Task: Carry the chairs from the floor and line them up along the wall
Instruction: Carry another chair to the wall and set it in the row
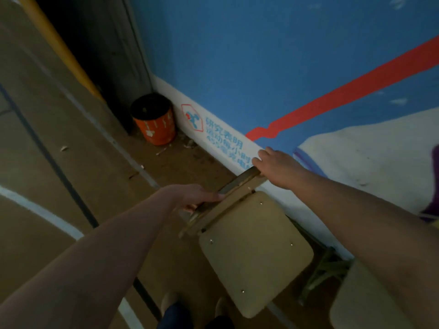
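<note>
Where wall (261, 55) meets floor (83, 150), hands (202, 197) (275, 162) grip chair (254, 252).

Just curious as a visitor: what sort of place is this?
Probably a sports hall: court lines on the floor, a blue wall mural with a sporty figure logo, and a plain wooden chair.

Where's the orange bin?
In the head view, the orange bin stands left of centre, in the corner by the blue wall, beyond the chair.

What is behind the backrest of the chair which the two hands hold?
The wall, with its white lower band carrying blue characters. The right hand and the backrest cover the end of the text.
</note>
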Demonstrator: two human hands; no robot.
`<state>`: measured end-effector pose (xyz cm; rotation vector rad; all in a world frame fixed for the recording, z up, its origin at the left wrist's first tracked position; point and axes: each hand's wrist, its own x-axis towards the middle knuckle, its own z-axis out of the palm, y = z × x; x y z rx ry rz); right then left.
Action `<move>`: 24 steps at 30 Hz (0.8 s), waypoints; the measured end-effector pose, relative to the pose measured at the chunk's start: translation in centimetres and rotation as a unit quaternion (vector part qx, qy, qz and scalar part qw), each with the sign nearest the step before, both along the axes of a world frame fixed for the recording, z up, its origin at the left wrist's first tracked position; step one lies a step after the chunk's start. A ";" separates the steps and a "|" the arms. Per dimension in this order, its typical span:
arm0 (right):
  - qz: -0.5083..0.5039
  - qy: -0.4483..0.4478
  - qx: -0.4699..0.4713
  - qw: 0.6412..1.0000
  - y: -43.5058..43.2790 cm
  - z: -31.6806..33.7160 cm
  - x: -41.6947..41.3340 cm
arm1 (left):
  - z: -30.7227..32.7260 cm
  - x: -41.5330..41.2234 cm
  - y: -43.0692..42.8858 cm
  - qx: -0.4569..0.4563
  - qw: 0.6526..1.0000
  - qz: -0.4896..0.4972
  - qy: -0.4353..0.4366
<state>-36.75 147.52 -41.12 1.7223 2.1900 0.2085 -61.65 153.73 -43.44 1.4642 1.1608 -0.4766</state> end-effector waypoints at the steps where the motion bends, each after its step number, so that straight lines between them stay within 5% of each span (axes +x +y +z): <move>1: -0.039 0.002 -0.014 0.999 -0.8 0.0 0.9 | 0.2 1.1 0.3 0.029 0.998 -0.051 0.009; 4: -0.151 0.023 -0.055 0.987 -3.8 -0.1 3.9 | -0.2 5.2 0.3 0.145 0.972 -0.186 0.012; 12: -0.346 0.042 -0.056 0.936 -9.7 0.5 6.1 | -2.5 9.2 1.4 0.316 0.896 -0.308 -0.052; 16: -0.344 0.014 -0.081 0.935 -11.1 1.2 5.9 | -1.7 10.6 1.7 0.328 0.869 -0.364 -0.068; 24: -0.524 0.077 -0.071 0.845 -20.2 2.5 6.1 | 2.9 19.5 -0.4 0.390 0.765 -0.494 -0.138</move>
